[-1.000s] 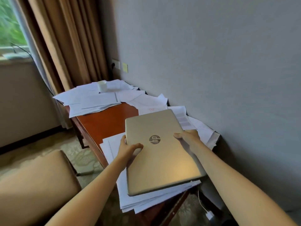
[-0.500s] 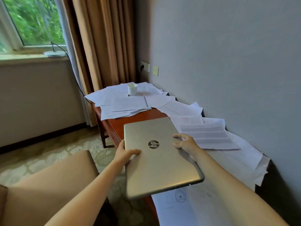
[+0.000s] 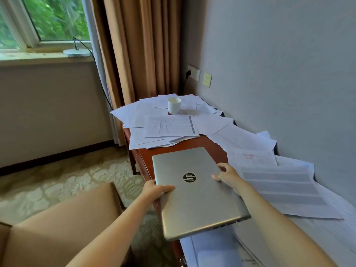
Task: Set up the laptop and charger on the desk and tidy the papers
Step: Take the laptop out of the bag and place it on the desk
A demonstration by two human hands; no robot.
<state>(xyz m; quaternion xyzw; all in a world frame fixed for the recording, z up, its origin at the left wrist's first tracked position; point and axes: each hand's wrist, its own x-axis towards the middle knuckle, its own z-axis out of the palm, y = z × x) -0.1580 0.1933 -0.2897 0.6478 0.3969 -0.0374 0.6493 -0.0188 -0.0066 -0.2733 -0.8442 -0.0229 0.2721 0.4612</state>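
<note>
Nearest, at the lower left, stands a tan upholstered armchair (image 3: 57,228), and two bare forearms reach forward past it. The left hand (image 3: 154,190) grips the left edge of a closed silver laptop with a round black logo (image 3: 198,199); its thumb lies on the lid and its other fingers are hidden underneath. The right hand (image 3: 228,177) holds the opposite edge, its fingers (image 3: 221,166) curled over the lid's rim. The laptop lies flat, lid up, over the front edge of a reddish-brown wooden tabletop (image 3: 192,145), with its near corner jutting out past that edge; whether it touches the wood I cannot tell. To its right, loose white printed sheets (image 3: 279,187) spread toward the grey wall. Farther along, a messy pile of white papers (image 3: 165,128) covers the far end, and a small white cup (image 3: 174,105) stands upright on them. Behind it, a white wall socket (image 3: 193,72) and a yellowish plate (image 3: 207,80) sit side by side on the wall. A brown curtain (image 3: 138,45) hangs in the corner beside a window (image 3: 54,18).
</note>
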